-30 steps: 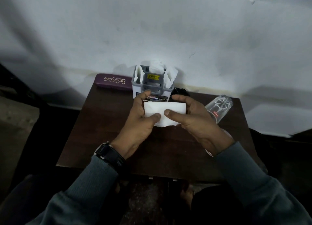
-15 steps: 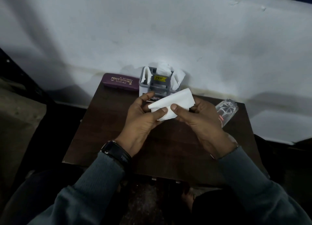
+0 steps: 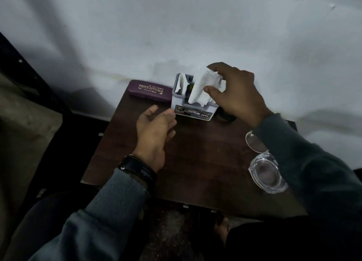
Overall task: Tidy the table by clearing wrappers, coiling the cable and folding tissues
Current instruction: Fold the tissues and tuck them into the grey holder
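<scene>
now, item by item. right hand (image 3: 235,92): raised over the grey holder (image 3: 193,112) at the back of the counter (image 3: 205,162); its fingers (image 3: 211,89) are curled and pinch the upper end of the folded tissue (image 3: 202,88). folded tissue: hangs tilted, its lower end dipping into the holder's middle slot, beside a second tissue (image 3: 181,83) standing in the left slot. left hand (image 3: 154,129): fingers relaxed, holding nothing, hovering just beside the holder's left front corner; whether it touches the holder we cannot tell. step in hand, as we judge it: seating the tissue in the holder. to do it well we lower the tissue straight down along the slot rather than pushing at a slant, so the fold stays flat and does not crumple on the divider; we bring the left hand against the holder's side to steady it, since it looks light and may slide; we let go only once the lower edge rests at the bottom. also on the counter: purple spectacle case (image 3: 149,91) left of the holder, clear glass dish (image 3: 267,175) near the right edge, a dark object (image 3: 228,116) behind the holder's right side, too dim to name.
</scene>
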`<state>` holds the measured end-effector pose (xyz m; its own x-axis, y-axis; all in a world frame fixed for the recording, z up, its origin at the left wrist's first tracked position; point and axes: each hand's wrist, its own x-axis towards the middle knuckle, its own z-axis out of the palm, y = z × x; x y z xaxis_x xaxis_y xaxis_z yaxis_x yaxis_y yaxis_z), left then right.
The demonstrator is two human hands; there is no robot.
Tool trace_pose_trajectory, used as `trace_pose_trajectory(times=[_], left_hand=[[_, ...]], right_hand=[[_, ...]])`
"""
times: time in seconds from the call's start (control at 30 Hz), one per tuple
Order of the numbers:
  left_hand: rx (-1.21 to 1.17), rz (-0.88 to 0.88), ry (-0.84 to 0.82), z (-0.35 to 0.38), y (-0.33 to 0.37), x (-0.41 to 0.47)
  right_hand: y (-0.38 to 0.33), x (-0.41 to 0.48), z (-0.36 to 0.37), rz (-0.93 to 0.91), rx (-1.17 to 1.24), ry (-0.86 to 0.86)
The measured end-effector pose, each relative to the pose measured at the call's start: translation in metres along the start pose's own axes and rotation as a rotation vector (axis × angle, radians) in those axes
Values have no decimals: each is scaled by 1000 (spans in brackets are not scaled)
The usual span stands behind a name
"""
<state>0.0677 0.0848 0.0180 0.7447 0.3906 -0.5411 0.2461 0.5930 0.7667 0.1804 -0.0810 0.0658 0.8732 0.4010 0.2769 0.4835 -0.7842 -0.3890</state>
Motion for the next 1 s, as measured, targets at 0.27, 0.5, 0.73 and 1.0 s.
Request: trace_pose_trajectory(times=[0.27, 0.5, 0.73, 1.0], left_hand=[[-5, -20, 0, 1, 3, -2], [-5, -37, 1, 2, 3, -2], [-2, -39, -8, 2, 2, 0], [21, -41, -14, 3, 0, -1]], right_hand=[[-12, 8, 13, -54, -116, -62], [-15, 7, 23, -52, -212, -96], [-4, 6, 25, -12, -265, -23], [2, 4, 32, -44, -239, 37]])
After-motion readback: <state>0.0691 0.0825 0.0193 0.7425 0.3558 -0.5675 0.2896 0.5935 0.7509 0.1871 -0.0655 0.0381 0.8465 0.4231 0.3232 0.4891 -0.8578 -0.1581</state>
